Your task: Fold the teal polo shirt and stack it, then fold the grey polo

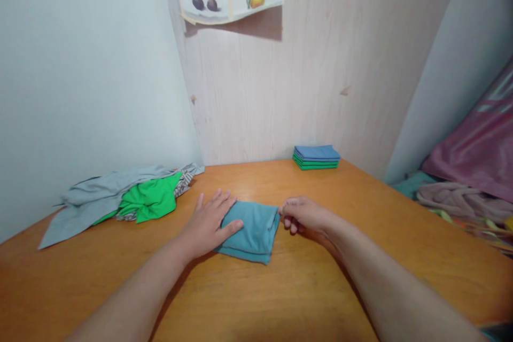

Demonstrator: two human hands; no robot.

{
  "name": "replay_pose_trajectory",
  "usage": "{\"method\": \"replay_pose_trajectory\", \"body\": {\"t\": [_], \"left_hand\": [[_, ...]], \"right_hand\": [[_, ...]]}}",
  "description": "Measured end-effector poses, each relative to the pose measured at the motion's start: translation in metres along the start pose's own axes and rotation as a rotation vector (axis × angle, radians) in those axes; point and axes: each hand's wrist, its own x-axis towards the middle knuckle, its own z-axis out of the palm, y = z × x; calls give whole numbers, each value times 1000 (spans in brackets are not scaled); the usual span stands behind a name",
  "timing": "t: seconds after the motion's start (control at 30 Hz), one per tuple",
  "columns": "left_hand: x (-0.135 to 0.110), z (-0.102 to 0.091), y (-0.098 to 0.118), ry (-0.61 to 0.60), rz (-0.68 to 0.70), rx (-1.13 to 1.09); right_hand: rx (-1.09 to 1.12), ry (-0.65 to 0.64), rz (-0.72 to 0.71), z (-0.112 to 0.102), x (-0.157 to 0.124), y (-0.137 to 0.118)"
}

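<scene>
A teal cloth (252,232), folded into a rough rectangle with a dark seam along its near edge, lies on the wooden table (256,304). My left hand (212,222) rests flat on the cloth's left side, fingers spread and thumb over the fabric. At the far right corner, the fingertips of my right hand (302,215) pinch the cloth's edge. Small wrinkles run across the fabric near that corner, and its right edge shows layered folds. The cloth's left end is partly hidden under my left hand.
A loose heap with grey fabric (108,187) and bright green fabric (150,200) lies at the table's left. A neat stack of folded blue and green cloths (316,157) sits at the back right by the wall. More textiles (460,200) are piled beyond the right edge.
</scene>
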Motion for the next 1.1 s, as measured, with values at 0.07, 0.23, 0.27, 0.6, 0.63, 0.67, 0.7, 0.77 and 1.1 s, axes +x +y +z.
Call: {"method": "replay_pose_trajectory", "body": {"t": [0.07,0.23,0.27,0.6,0.63,0.67,0.7,0.77,1.1], "left_hand": [[-3,-11,9,76,100,-42],[-13,-18,45,49,297,-220],[-14,-15,51,34,306,-222],[-8,1,54,82,47,-493],[-8,1,54,105,10,-524],[-7,0,54,127,-14,-552],[-7,0,55,141,-26,-577],[-7,1,56,155,-36,-611],[-7,3,55,179,-21,-671]], "right_hand": [[11,25,-8,-1,1,1],[-18,59,-40,2,3,1],[-27,64,-53,2,3,1],[-39,164,-161,1,11,6],[-67,192,-179,0,12,5],[-122,228,-214,-1,12,4],[-202,267,-264,-3,11,3],[-380,320,-381,-5,8,-2],[-691,71,-705,3,-6,-5]]}}
